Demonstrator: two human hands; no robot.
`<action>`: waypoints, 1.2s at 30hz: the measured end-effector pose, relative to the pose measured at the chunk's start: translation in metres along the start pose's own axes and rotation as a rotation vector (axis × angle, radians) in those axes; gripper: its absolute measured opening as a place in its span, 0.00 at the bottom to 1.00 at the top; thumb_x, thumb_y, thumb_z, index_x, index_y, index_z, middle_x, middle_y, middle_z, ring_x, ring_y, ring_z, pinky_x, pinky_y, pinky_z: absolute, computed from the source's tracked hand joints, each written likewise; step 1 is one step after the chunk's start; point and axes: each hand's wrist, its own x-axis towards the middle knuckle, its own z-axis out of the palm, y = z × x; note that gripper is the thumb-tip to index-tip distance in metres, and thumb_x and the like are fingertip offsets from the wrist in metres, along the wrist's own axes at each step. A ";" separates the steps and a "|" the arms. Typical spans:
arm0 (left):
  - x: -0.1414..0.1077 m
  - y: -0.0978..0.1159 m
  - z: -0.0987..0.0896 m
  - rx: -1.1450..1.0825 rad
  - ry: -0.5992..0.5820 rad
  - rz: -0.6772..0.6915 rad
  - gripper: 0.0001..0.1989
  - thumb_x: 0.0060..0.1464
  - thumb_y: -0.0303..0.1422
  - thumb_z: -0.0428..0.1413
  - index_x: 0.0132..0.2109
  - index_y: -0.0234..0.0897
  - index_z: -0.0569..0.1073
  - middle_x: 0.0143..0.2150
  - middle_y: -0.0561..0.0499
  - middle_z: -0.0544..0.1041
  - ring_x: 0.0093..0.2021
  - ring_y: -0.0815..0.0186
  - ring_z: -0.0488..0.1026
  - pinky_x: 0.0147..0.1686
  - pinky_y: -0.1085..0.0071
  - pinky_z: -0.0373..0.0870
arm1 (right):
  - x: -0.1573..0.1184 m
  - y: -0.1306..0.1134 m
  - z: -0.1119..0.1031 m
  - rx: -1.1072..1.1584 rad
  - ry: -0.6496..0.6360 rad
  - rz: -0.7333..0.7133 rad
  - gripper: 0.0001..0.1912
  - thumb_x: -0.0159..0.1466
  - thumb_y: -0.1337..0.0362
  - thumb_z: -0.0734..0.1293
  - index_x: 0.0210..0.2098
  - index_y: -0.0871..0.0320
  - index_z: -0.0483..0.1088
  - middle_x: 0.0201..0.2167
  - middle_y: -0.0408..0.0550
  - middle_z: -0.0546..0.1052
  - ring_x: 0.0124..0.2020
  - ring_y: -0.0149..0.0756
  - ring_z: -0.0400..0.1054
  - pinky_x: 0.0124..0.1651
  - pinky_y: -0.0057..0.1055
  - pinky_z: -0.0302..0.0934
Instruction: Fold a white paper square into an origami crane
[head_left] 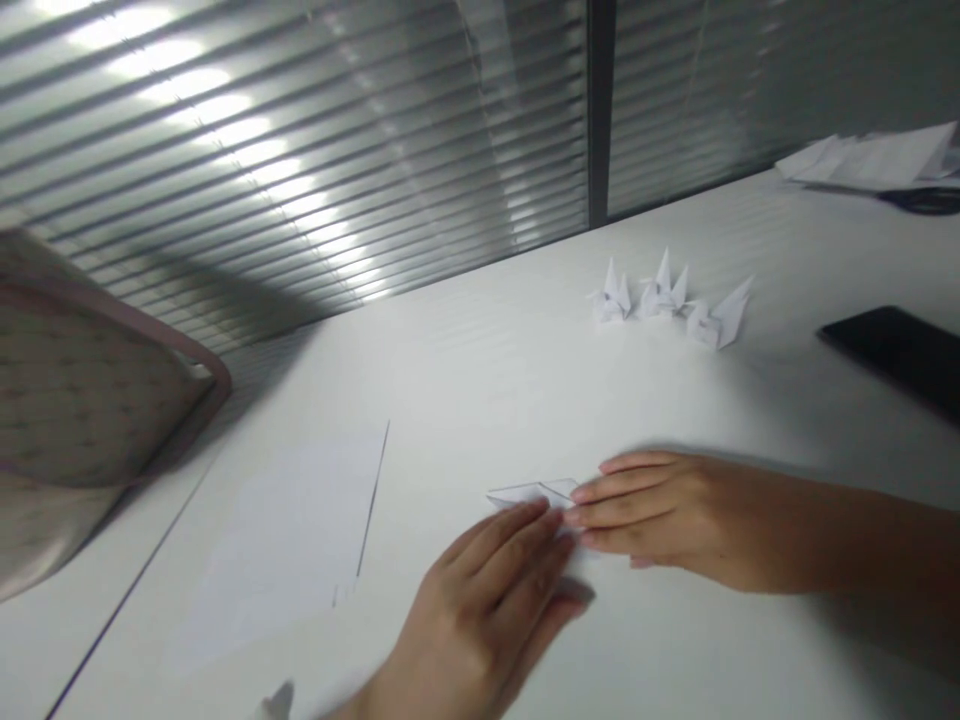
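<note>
Looking down at this white tabletop (465, 400), what's under the two hands?

A narrow, pointed piece of folded white paper (529, 492), lying flat, with its tip showing to the left of the fingertips and the rest tucked beneath them.

And how do the hands stand?

Both are open and flat, with nothing gripped. The bare left hand (480, 610) comes up from the bottom of the view, and the bare right hand (667, 520) reaches in from the right. Their fingertips nearly meet at the paper, and they seem to rest on it or press it down.

How would that paper handle?

Very light and thin, I'd judge, and stiff only along its creases. It would likely slide easily on that smooth surface and crumple under a rough pinch, so the folded edges look like the best place to take hold, lightly, between the fingertips.

What's around it?

Off to its left lies a flat white paper sheet (285, 540), pale against the tabletop. Farther away stand three small white origami cranes (660, 295) in a row, not far from a black smartphone (892, 350) near the right edge of the view, with loose white papers (870, 160) in the far corner.
</note>
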 end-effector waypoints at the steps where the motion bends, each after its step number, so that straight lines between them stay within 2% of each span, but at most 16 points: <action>1: 0.000 0.000 0.001 -0.004 0.002 0.000 0.10 0.62 0.29 0.56 0.48 0.30 0.76 0.45 0.45 0.80 0.50 0.60 0.76 0.50 0.65 0.77 | -0.001 0.001 0.000 -0.003 0.007 -0.013 0.20 0.69 0.74 0.57 0.58 0.59 0.66 0.59 0.49 0.71 0.62 0.29 0.60 0.66 0.36 0.50; 4: -0.002 -0.001 0.004 -0.014 0.019 -0.004 0.07 0.61 0.24 0.55 0.45 0.30 0.76 0.43 0.45 0.81 0.45 0.63 0.78 0.44 0.67 0.79 | -0.004 0.002 0.001 -0.026 0.065 -0.020 0.22 0.67 0.79 0.55 0.56 0.61 0.68 0.55 0.50 0.74 0.58 0.30 0.65 0.64 0.36 0.55; 9: -0.005 0.000 0.005 -0.054 -0.021 -0.012 0.10 0.62 0.23 0.53 0.48 0.29 0.75 0.44 0.43 0.80 0.45 0.60 0.77 0.43 0.64 0.78 | 0.002 -0.002 0.004 -0.063 0.298 -0.038 0.09 0.67 0.70 0.63 0.43 0.64 0.75 0.44 0.49 0.80 0.46 0.36 0.72 0.50 0.34 0.68; 11: -0.004 0.001 0.004 -0.082 -0.012 -0.046 0.10 0.64 0.23 0.51 0.48 0.30 0.75 0.43 0.44 0.80 0.45 0.62 0.77 0.43 0.66 0.78 | 0.005 -0.004 0.005 -0.028 0.351 -0.026 0.09 0.67 0.71 0.63 0.38 0.64 0.76 0.41 0.49 0.81 0.43 0.36 0.72 0.46 0.33 0.70; 14: -0.003 0.002 0.004 -0.112 -0.011 -0.081 0.11 0.64 0.23 0.50 0.48 0.31 0.75 0.43 0.44 0.80 0.45 0.63 0.76 0.43 0.67 0.77 | 0.007 -0.005 0.006 0.041 0.348 -0.006 0.12 0.68 0.71 0.61 0.34 0.63 0.76 0.39 0.48 0.81 0.42 0.35 0.72 0.45 0.31 0.69; 18: -0.002 0.004 0.006 -0.120 -0.016 -0.100 0.10 0.61 0.21 0.51 0.47 0.28 0.75 0.43 0.43 0.79 0.45 0.61 0.75 0.44 0.66 0.76 | 0.007 -0.005 0.008 0.079 0.319 0.057 0.10 0.69 0.68 0.62 0.37 0.63 0.76 0.39 0.47 0.81 0.42 0.34 0.71 0.47 0.31 0.68; 23: 0.005 0.006 0.006 -0.227 -0.004 -0.202 0.09 0.58 0.20 0.53 0.45 0.29 0.74 0.41 0.44 0.78 0.41 0.63 0.73 0.42 0.69 0.74 | 0.007 -0.006 0.013 0.162 0.336 0.145 0.09 0.68 0.69 0.62 0.38 0.60 0.76 0.39 0.46 0.80 0.42 0.32 0.71 0.47 0.30 0.66; 26: 0.010 0.007 0.006 -0.291 -0.019 -0.259 0.08 0.57 0.23 0.56 0.44 0.32 0.74 0.40 0.46 0.77 0.40 0.62 0.72 0.41 0.67 0.74 | 0.007 -0.008 0.013 0.156 0.346 0.165 0.09 0.68 0.69 0.62 0.38 0.60 0.75 0.38 0.47 0.79 0.41 0.33 0.71 0.45 0.31 0.66; 30: 0.009 0.009 0.010 -0.236 -0.002 -0.247 0.07 0.59 0.25 0.58 0.45 0.33 0.75 0.37 0.47 0.77 0.38 0.63 0.72 0.37 0.66 0.73 | 0.007 -0.009 0.011 0.107 0.356 0.150 0.11 0.68 0.70 0.61 0.36 0.60 0.75 0.36 0.47 0.80 0.39 0.34 0.71 0.44 0.32 0.67; 33: 0.004 0.010 0.010 -0.152 0.013 -0.225 0.06 0.61 0.22 0.55 0.44 0.31 0.75 0.43 0.45 0.77 0.44 0.61 0.72 0.42 0.66 0.74 | 0.007 -0.011 0.010 -0.015 0.349 0.064 0.14 0.69 0.71 0.58 0.37 0.61 0.75 0.36 0.48 0.80 0.39 0.35 0.72 0.44 0.33 0.67; 36: -0.001 0.009 0.005 -0.104 -0.069 -0.099 0.11 0.65 0.22 0.48 0.47 0.26 0.74 0.49 0.42 0.78 0.53 0.58 0.70 0.52 0.64 0.71 | 0.005 -0.013 0.008 -0.137 0.332 0.012 0.15 0.70 0.72 0.57 0.38 0.62 0.75 0.36 0.49 0.80 0.39 0.36 0.72 0.43 0.34 0.67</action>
